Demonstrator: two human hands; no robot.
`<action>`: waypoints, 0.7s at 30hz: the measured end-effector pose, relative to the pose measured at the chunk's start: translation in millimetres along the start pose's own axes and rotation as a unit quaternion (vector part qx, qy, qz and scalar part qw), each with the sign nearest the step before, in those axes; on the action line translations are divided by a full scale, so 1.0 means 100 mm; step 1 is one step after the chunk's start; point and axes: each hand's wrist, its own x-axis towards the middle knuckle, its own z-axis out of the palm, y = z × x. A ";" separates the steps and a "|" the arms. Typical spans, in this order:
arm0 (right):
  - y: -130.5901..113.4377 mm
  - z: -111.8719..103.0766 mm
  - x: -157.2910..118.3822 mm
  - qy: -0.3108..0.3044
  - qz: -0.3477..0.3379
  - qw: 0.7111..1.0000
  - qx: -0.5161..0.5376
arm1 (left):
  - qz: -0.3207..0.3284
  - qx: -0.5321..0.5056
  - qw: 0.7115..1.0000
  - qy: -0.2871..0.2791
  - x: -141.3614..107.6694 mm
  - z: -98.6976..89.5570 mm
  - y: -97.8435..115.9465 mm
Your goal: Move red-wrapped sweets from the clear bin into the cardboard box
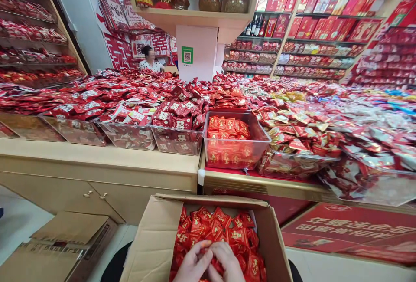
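An open cardboard box (276, 238) full of small red packets with gold print (238, 235) is at the bottom centre. Both hands are low inside it, side by side and touching, over the packets. My left hand (195, 262) has its fingers curled together with my right hand (225, 260); what lies between them is hidden. Beyond the box, on the counter, a clear plastic bin (264, 136) holds similar red packets, below its rim.
More clear bins (126, 136) heaped with wrapped sweets line the counter (97, 154). Flattened cardboard (65, 243) lies on the floor at the left. A person (151, 63) is behind the heaps. Shelves (303, 13) of boxes stand at the back right.
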 end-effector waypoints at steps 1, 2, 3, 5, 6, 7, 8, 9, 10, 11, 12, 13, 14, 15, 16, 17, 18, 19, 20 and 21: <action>-0.03 -0.01 0.00 -0.011 0.008 0.999 0.043 | 0.011 0.003 1.000 -0.007 0.00 0.00 0.02; -0.07 -0.02 0.01 -0.007 0.036 0.994 0.103 | 0.024 0.004 1.000 -0.011 -0.02 0.01 0.04; -0.11 -0.03 0.00 0.013 0.080 0.982 0.171 | 0.036 0.003 0.999 -0.009 -0.04 0.02 0.07; -0.20 -0.06 0.00 0.052 0.196 0.933 0.298 | 0.058 -0.003 0.998 0.000 -0.10 0.06 0.13; -0.23 -0.08 -0.01 0.054 0.252 0.901 0.350 | 0.071 -0.002 0.997 0.000 -0.13 0.08 0.15; -0.23 -0.09 -0.01 0.051 0.296 0.869 0.393 | 0.078 -0.004 0.997 -0.012 -0.15 0.10 0.17; -0.22 -0.10 -0.01 0.046 0.325 0.843 0.425 | 0.089 -0.005 0.996 -0.025 -0.16 0.11 0.18; -0.19 -0.10 -0.01 0.047 0.339 0.826 0.448 | 0.095 -0.003 0.995 -0.041 -0.17 0.12 0.18; -0.16 -0.11 -0.02 0.056 0.340 0.819 0.460 | 0.098 0.001 0.994 -0.054 -0.17 0.13 0.17; -0.12 -0.11 -0.02 0.075 0.332 0.822 0.457 | 0.098 0.011 0.993 -0.062 -0.17 0.13 0.16; -0.08 -0.12 -0.02 0.095 0.319 0.833 0.441 | 0.092 0.029 0.993 -0.062 -0.17 0.12 0.15; -0.06 -0.13 -0.02 0.111 0.305 0.849 0.417 | 0.082 0.050 0.994 -0.053 -0.16 0.12 0.14; -0.04 -0.13 -0.01 0.119 0.291 0.865 0.390 | 0.070 0.069 0.994 -0.036 -0.16 0.11 0.13; -0.04 -0.14 -0.01 0.125 0.278 0.879 0.365 | 0.059 0.086 0.994 -0.019 -0.15 0.09 0.12; -0.04 -0.14 0.00 0.127 0.269 0.890 0.345 | 0.051 0.097 0.994 -0.002 -0.14 0.08 0.11; -0.05 -0.14 0.01 0.125 0.263 0.897 0.331 | 0.047 0.102 0.994 0.010 -0.13 0.06 0.10; -0.06 -0.13 0.01 0.121 0.260 0.902 0.324 | 0.045 0.100 0.994 0.014 -0.11 0.05 0.09; -0.06 -0.13 0.02 0.117 0.259 0.904 0.320 | 0.046 0.096 0.994 0.011 -0.10 0.03 0.09; -0.06 -0.12 0.02 0.111 0.259 0.905 0.318 | 0.046 0.093 0.995 0.005 -0.09 0.02 0.09; -0.06 -0.11 0.02 0.104 0.255 0.908 0.315 | 0.048 0.090 0.995 -0.002 -0.07 0.00 0.09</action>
